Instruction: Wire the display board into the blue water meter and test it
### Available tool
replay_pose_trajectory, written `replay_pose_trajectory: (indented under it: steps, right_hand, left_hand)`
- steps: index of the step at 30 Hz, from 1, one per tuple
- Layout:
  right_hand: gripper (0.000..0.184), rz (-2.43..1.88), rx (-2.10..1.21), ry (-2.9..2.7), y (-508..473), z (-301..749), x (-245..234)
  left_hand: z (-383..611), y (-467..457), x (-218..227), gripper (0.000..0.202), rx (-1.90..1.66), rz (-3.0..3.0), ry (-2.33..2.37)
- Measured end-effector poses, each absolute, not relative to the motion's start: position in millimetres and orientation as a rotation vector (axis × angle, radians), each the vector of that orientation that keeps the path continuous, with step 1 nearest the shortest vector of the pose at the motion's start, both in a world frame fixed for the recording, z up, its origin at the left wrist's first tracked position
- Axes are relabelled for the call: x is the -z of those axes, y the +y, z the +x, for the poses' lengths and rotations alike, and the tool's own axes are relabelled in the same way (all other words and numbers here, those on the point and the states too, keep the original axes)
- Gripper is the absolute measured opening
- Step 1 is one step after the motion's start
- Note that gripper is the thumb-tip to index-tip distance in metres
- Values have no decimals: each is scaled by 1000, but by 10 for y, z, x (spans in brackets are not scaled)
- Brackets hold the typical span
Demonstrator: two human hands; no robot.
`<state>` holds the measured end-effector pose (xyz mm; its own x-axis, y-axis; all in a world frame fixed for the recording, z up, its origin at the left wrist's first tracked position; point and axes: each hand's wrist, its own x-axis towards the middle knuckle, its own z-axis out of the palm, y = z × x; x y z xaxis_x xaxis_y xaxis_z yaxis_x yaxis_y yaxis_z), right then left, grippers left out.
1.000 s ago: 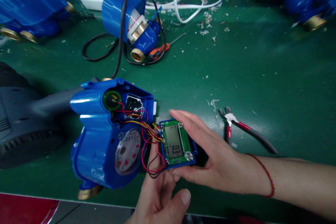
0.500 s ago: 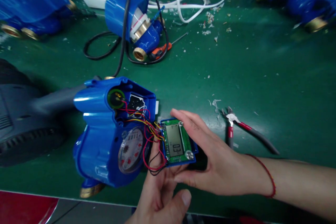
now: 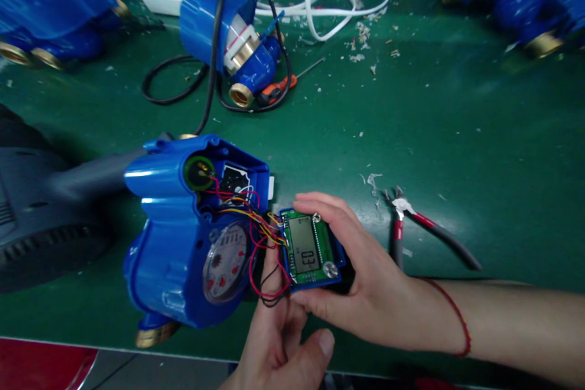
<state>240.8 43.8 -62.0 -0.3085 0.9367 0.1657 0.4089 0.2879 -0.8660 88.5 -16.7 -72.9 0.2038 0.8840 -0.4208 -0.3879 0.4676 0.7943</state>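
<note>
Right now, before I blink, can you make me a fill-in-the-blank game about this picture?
1. Thin coloured ____ run from the green rectangular circuit board to the open blue plastic meter.
2. The thin red cord bracelet is worn at the person's bare ____ hand.
3. The metal pliers with red-and-black handles lie on the smooth tabletop, which is coloured ____.
4. The slim metal screwdriver has a handle that is black and ____.

Missing words: wires; right; green; orange.
</note>
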Motion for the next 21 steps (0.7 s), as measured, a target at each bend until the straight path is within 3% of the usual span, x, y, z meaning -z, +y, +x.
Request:
replay_pose_trajectory:
  steps: [4,10,16,21]
  right_hand:
    - [68,-1185,-971,-1844,485,2419,617]
    - [85,-1004,-1091,-2076,604,2631,631]
    - [74,-944,-1040,-2095,616,2712,649]
    - [70,-898,-976,-2024,619,2696,669]
  left_hand:
    - [885,-111,750,93,-973,569,1013]
    - [915,30,756,69,-1001,621,811]
    - [936,68,779,72,-1091,721,923]
    - [974,108,768,56,-1171,785,1041]
